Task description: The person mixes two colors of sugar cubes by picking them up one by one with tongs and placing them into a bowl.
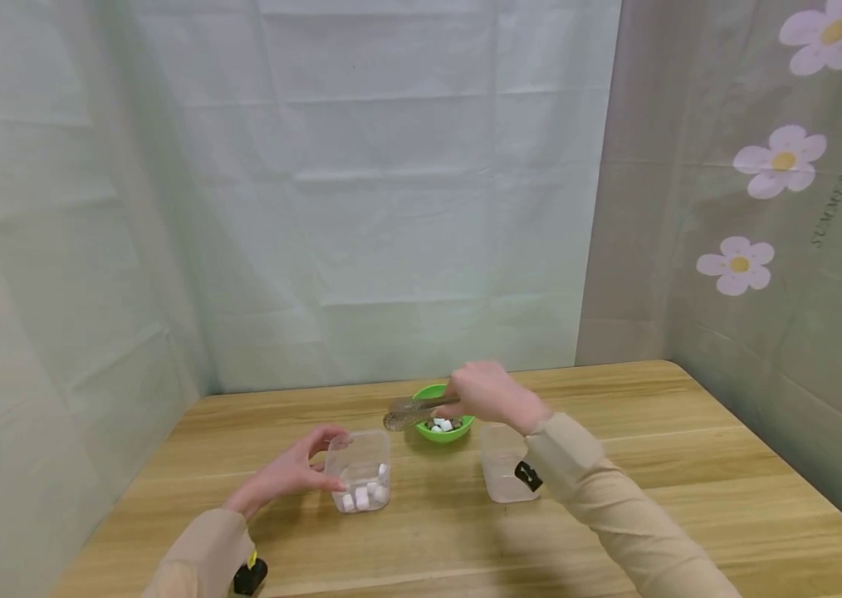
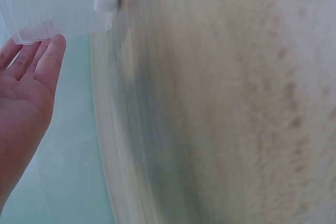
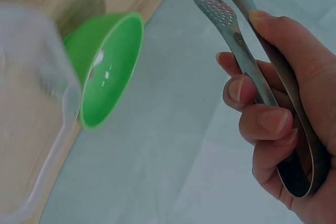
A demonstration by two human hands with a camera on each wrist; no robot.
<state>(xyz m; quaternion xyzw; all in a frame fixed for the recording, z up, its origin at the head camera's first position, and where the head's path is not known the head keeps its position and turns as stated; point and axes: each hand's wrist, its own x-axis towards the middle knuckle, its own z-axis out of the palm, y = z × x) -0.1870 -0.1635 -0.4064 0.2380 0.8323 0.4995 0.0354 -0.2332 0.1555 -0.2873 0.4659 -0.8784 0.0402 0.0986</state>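
My right hand [image 1: 487,394] grips metal tongs [image 3: 247,61] with perforated tips. In the right wrist view the tips stand apart with nothing between them. The head view has the tongs pointing left, above and beside a green bowl [image 1: 445,435] that holds white pieces [image 1: 442,425] and some brownish ones. My left hand [image 1: 294,469] holds the left side of a clear plastic container [image 1: 359,448], thumb on the near side and fingers behind. Several white cubes [image 1: 362,497] lie on that container's bottom. In the left wrist view its fingers [image 2: 50,64] touch the container's wall.
A second clear container [image 1: 503,465] stands at the right, partly behind my right sleeve. All of it sits on a wooden table [image 1: 436,548]. Pale curtains [image 1: 391,199] hang behind the table and at both sides, with printed flowers on the right one.
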